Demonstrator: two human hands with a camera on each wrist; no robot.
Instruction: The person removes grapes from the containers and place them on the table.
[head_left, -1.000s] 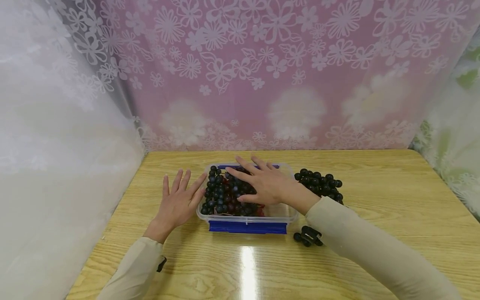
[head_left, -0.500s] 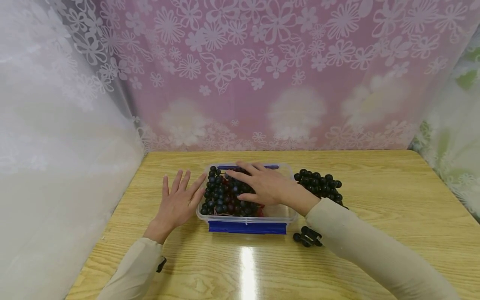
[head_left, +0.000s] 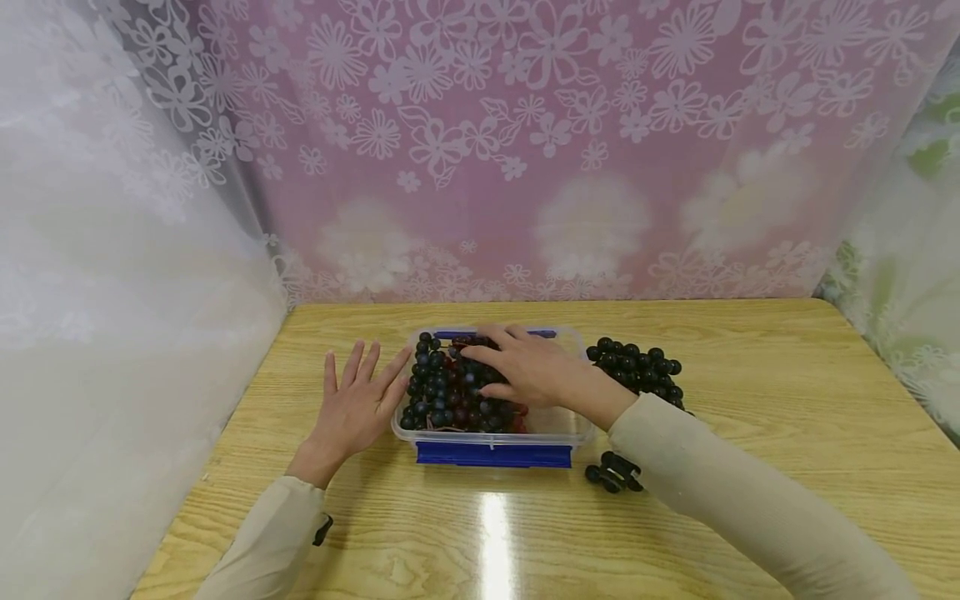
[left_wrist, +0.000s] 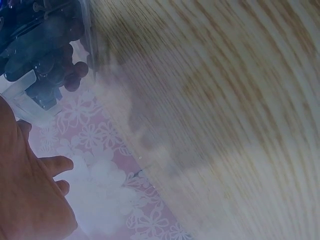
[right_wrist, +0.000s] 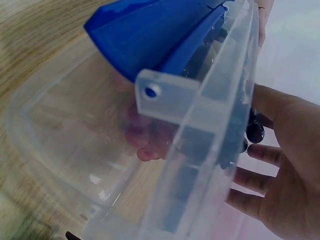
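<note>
A clear plastic box [head_left: 555, 438] with blue clasps holds several bunches of dark grapes [head_left: 429, 383], with red grapes [right_wrist: 150, 137] showing through its wall in the right wrist view. My right hand [head_left: 536, 367] reaches over the box from the right and grips dark grapes near its middle; thumb and fingers bend down on either side of them. Fingers partly hide the bunch. My left hand [head_left: 352, 412] lies with straight, spread fingers left of the box, its thumb right at the rim. In the left wrist view, this hand [left_wrist: 32, 185] is beside the box wall.
Another bunch of black grapes [head_left: 637, 367] lies on the wooden table [head_left: 787, 400] right of the box, partly behind the right forearm. A few loose dark grapes [head_left: 600, 477] are near the right cuff. A pink floral curtain [head_left: 480, 167] hangs behind the table.
My right hand's spread fingers have drawn in and bent down onto the grapes, thumb and index finger coming closer together. My left hand and the box stay in place.
</note>
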